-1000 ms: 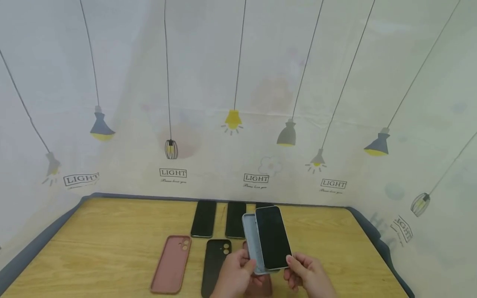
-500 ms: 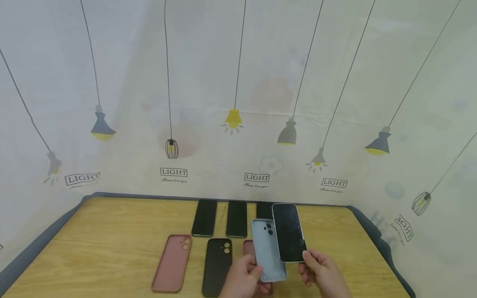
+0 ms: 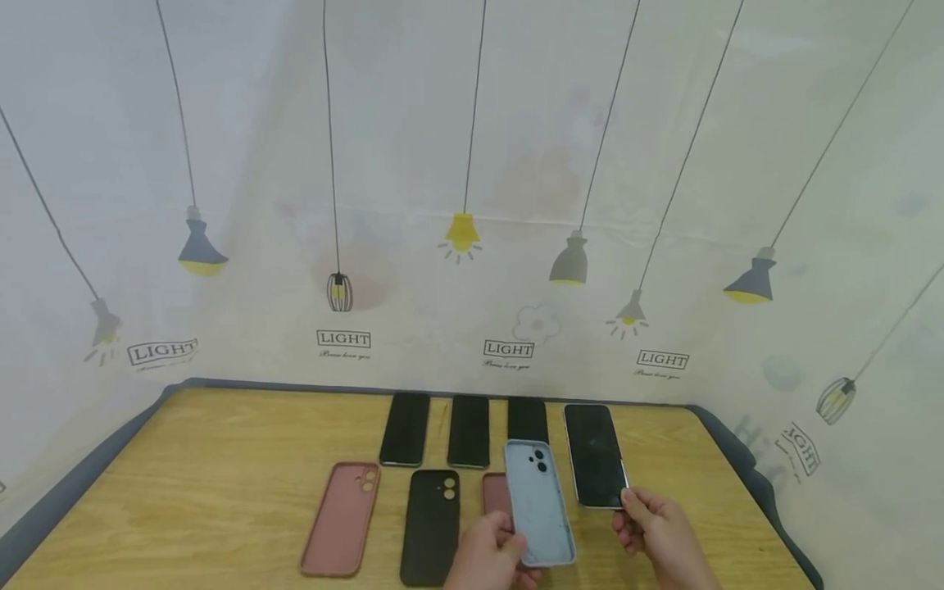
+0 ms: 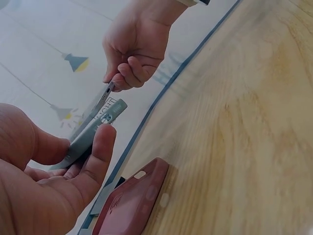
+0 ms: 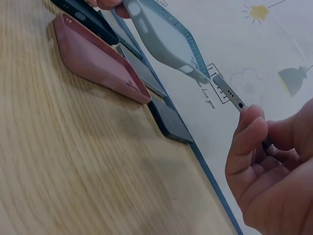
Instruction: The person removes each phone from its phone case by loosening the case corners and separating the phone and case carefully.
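In the head view my left hand [image 3: 490, 553] grips the lower left corner of a light blue phone case [image 3: 540, 504], its hollow side facing up and two camera holes near the top. My right hand [image 3: 660, 524] pinches the lower right corner of a phone [image 3: 596, 455] with a dark screen and pale frame. Phone and case are apart, the phone to the right. Both wrist views show them raised off the table. Beneath the blue case lies a pink phone case [image 5: 98, 61], mostly hidden in the head view.
On the wooden table [image 3: 184, 467] lie another pink case [image 3: 341, 518] and a black case [image 3: 430, 528]. Behind them, near the far edge, are three dark phones: left [image 3: 405, 428], middle [image 3: 468, 430] and right [image 3: 527, 418]. A lamp-printed cloth [image 3: 413, 164] hangs around the table.
The phone, which overlapped the blue case, has moved right and away from it in my right hand. My left hand and the case have shifted slightly right and nearer to me.
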Demonstrator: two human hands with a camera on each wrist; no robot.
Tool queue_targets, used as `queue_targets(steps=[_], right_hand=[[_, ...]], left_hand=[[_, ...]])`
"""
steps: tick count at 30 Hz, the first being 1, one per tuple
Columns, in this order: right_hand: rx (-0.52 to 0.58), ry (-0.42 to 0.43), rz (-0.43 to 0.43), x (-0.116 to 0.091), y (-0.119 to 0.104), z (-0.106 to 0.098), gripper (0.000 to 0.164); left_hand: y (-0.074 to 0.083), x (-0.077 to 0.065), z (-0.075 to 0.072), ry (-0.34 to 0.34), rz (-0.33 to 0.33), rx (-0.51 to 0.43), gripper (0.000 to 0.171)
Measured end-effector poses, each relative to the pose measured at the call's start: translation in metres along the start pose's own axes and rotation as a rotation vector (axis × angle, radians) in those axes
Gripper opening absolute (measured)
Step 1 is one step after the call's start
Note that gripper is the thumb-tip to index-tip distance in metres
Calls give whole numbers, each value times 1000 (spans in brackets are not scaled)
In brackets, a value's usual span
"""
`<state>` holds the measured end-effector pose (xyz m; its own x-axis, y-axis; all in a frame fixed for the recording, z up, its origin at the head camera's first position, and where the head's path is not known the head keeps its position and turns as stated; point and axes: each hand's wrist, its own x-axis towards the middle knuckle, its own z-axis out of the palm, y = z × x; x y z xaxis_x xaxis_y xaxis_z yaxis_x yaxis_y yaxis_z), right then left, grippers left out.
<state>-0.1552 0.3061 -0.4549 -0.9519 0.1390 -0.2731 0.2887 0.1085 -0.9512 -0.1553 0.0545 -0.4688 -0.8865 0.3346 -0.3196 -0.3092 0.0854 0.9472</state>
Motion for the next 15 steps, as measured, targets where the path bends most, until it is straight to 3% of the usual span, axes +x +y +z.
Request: queue_targets(steps=[9, 15], right_hand=[[-46, 50, 7, 9, -1, -6, 32], [-70, 65, 8, 15, -2, -8, 31]], left_hand=[[-13, 12, 2, -48, -48, 14, 8], [-37, 32, 4, -52, -56, 11, 9]])
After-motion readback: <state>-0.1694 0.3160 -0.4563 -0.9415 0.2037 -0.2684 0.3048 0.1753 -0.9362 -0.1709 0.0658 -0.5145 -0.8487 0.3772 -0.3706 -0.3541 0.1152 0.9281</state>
